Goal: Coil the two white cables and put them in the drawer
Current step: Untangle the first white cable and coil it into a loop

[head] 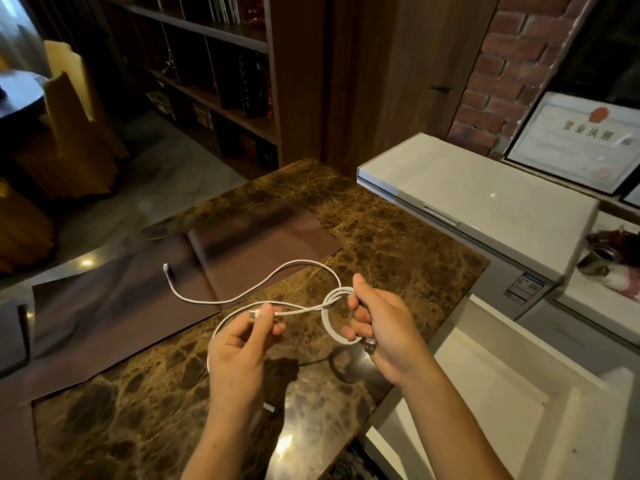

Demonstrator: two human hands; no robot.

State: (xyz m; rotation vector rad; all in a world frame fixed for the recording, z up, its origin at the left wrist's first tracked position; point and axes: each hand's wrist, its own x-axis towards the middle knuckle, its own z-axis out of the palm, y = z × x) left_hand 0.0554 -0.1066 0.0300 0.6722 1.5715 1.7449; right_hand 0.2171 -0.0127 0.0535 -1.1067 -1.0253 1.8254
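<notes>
A dim room with dark wooden shelving [214, 64] across the upper left of the frame and a red brick wall [498, 74] at upper right surrounds a glossy brown marble countertop [145, 410], veined in gold and catching spots of lamp light. Flat, matte brown mats [249, 244] lie across the left and centre of the counter, their edges straight and their corners sharp. To the right stands a smooth white chest-style appliance [485, 188] with a rounded lid, and a framed certificate [578, 140] leans against the wall behind it at far right. Low in the centre of the frame, a person's two bare hands work a white cable [298, 265] of braided-looking cord. The right hand [384, 327] is curled around a small round coil [329, 320] of several turns, thumb raised along the top and fingers folded through the loop, with a metal plug [369, 347] jutting out below the palm. The left hand [242, 344] pinches a straight run of cord near a plug between thumb and forefinger, the other fingers loosely bent beneath. From the coil a loose length sweeps up and left over the marble and onto the mats, ending in a small connector [167, 268] left of centre. Another white loop curves down behind the left hand; whether it belongs to a second cable cannot be told. A pale open compartment [485, 393] with plain walls shows at lower right.
</notes>
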